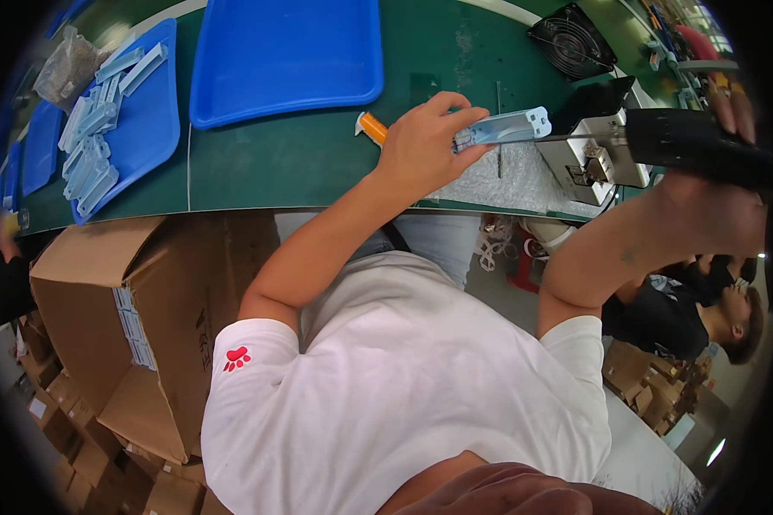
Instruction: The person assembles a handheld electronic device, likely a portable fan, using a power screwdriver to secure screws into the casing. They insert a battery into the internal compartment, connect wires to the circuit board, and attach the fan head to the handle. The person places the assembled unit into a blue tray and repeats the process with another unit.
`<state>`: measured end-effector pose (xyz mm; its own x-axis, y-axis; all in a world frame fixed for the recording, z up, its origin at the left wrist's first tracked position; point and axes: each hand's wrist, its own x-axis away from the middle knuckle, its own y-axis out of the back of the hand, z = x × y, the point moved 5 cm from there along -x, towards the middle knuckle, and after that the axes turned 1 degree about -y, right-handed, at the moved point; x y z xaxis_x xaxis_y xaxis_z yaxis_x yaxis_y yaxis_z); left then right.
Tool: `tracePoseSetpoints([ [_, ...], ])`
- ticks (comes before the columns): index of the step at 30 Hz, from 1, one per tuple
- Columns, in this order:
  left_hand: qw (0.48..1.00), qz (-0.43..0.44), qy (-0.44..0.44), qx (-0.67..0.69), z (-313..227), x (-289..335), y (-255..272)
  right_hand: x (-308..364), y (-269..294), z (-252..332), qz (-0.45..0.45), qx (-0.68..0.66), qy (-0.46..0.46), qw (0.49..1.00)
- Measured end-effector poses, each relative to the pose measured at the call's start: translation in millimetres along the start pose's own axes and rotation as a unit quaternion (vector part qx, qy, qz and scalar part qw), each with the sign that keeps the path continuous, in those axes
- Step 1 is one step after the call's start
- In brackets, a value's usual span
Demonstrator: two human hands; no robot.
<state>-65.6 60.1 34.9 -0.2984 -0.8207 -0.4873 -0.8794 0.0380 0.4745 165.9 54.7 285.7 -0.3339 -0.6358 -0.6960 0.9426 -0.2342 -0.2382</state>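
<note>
My left hand (429, 142) is closed round one end of a light blue plastic housing (511, 127), holding it above the green bench. The fingers pinch it from above, with the thumb below. My right hand (730, 112) grips a black power screwdriver (687, 146) at the far right. Its thin metal shaft points left and reaches the blue housing; whether the tip touches a screw I cannot tell. An orange cylinder with a white end (372, 129) lies just behind my left wrist, partly hidden by the hand.
Light blue housings (94, 129) fill part of a blue tray (150, 146) at left, by a bag of small parts (69, 67). Another blue tray (288, 64), a black fan (573, 40), a white metal device (580, 167) and bubble wrap (524, 180) share the bench. A cardboard box (146, 326) stands below.
</note>
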Motion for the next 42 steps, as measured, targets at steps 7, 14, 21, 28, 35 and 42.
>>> tracePoseSetpoints([
  [7,1.000,-0.003,0.008,-0.017,-3.8,-4.7,-2.8,-1.3,7.8,-31.8,0.052,-0.030,-0.044,0.997],
  [14,0.999,-0.013,-0.013,-0.034,-5.8,-6.3,-3.6,4.5,12.3,-51.4,0.045,0.011,-0.029,0.999],
  [21,0.998,-0.019,-0.017,-0.052,-10.9,-8.6,-3.3,12.2,14.1,-58.8,0.045,-0.017,-0.033,0.998],
  [28,0.998,-0.015,-0.020,-0.065,-13.4,-9.5,-4.2,17.5,16.7,-58.8,0.040,-0.033,-0.034,0.998],
  [35,0.998,-0.021,-0.006,-0.059,-13.3,-10.4,-3.2,25.2,17.2,-52.2,0.026,-0.047,-0.035,0.998],
  [42,0.998,-0.019,0.004,-0.054,-13.3,-8.8,-1.8,17.6,32.6,-47.5,0.050,-0.170,-0.046,0.983],
])
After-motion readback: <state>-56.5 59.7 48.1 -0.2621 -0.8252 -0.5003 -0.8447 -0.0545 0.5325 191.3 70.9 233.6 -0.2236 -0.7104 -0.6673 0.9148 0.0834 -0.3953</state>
